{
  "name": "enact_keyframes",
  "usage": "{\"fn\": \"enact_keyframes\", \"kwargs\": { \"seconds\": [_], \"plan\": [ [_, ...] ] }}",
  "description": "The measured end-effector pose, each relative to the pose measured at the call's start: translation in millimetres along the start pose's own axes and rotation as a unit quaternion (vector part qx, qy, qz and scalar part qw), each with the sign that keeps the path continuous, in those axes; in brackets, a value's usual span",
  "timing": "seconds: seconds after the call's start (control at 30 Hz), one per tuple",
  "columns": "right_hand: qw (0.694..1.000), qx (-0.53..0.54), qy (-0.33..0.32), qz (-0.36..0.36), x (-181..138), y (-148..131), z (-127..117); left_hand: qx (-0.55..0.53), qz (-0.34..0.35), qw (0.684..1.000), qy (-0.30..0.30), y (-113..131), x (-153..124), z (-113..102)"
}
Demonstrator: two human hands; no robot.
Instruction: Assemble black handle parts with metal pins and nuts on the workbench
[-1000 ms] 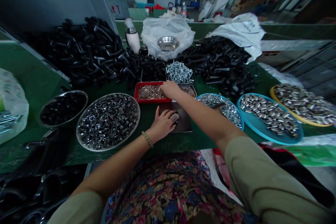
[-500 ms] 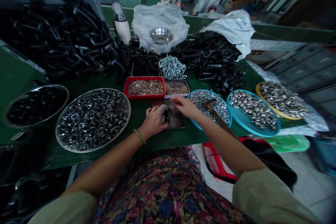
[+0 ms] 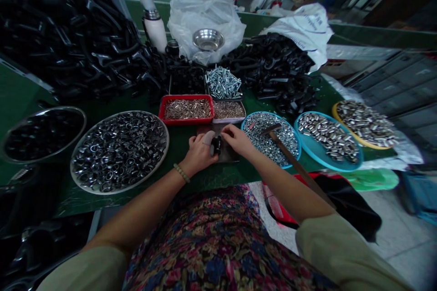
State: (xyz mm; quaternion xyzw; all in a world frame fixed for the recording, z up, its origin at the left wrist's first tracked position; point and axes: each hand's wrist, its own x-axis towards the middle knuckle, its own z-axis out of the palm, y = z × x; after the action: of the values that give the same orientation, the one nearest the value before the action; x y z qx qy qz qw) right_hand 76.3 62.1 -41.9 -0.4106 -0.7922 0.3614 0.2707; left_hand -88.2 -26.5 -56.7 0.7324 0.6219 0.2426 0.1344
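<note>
My left hand [image 3: 200,151] is closed around a small black part [image 3: 216,145], holding it over a flat metal plate [image 3: 229,156] on the green table. A pale cover sits on one of its fingers. Close by on the right, my right hand [image 3: 236,139] has its thumb and fingertips pinched together beside the black part. Whatever is between those fingertips is too small to make out. Just beyond the hands stand a red tray of small copper-coloured pins [image 3: 187,109] and a pale tray of tiny pins [image 3: 228,111].
A hammer [image 3: 285,149] lies across a blue basin of small metal pieces [image 3: 251,120]. Basins of metal sleeves [image 3: 328,138] stand farther right. At left is a large round tray of black rings [image 3: 118,152]. Black handles [image 3: 99,50] are heaped behind, near a thermos [image 3: 155,29].
My right hand has drawn down and in, its fingers closing beside the black part. My left hand keeps its hold. The whole view has shifted slightly.
</note>
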Motion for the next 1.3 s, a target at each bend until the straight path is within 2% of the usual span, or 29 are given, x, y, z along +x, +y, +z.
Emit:
{"fn": "enact_keyframes", "kwargs": {
  "seconds": [0.23, 0.47, 0.7, 0.8, 0.9, 1.0, 1.07, 1.13, 1.17, 1.2, 1.23, 1.3],
  "plan": [
    [0.999, 0.029, 0.011, 0.013, 0, 3, 8, -0.001, 0.002, 1.0, 0.001, -1, -1, 1],
    [0.997, -0.065, 0.004, -0.03, -8, -3, 8, -0.004, 0.001, 1.0, -0.001, -2, -1, 0],
    [0.994, -0.105, 0.007, 0.006, -11, 0, 7, 0.007, -0.001, 1.0, -0.002, -1, -1, 0],
    [0.975, -0.219, -0.03, -0.032, -10, -6, 10, 0.008, 0.005, 1.0, 0.001, -1, -1, 0],
    [0.929, -0.351, -0.085, -0.079, -11, -16, 11, 0.008, 0.002, 1.0, -0.002, -2, 0, 0],
    [0.904, -0.405, -0.095, -0.103, -18, -20, -9, 0.004, -0.002, 1.0, -0.002, -1, 0, -1],
    [0.895, -0.44, -0.034, -0.057, -30, -10, -39, -0.002, -0.002, 1.0, 0.001, 0, 0, -1],
    [0.863, -0.494, 0.059, 0.083, -44, 8, -76, -0.009, -0.003, 1.0, 0.001, 1, 0, -2],
    [0.841, -0.514, 0.068, 0.156, -52, 19, -93, -0.011, -0.003, 1.0, 0.001, 1, 0, -3],
    [0.829, -0.519, 0.047, 0.204, -58, 29, -107, -0.012, -0.005, 1.0, 0.001, 1, 0, -3],
    [0.823, -0.519, 0.024, 0.228, -64, 36, -117, -0.013, -0.008, 1.0, 0.001, 2, 0, -3],
    [0.832, -0.506, -0.003, 0.229, -72, 40, -121, -0.014, -0.014, 1.0, 0.004, 3, 0, -4]
  ]
}}
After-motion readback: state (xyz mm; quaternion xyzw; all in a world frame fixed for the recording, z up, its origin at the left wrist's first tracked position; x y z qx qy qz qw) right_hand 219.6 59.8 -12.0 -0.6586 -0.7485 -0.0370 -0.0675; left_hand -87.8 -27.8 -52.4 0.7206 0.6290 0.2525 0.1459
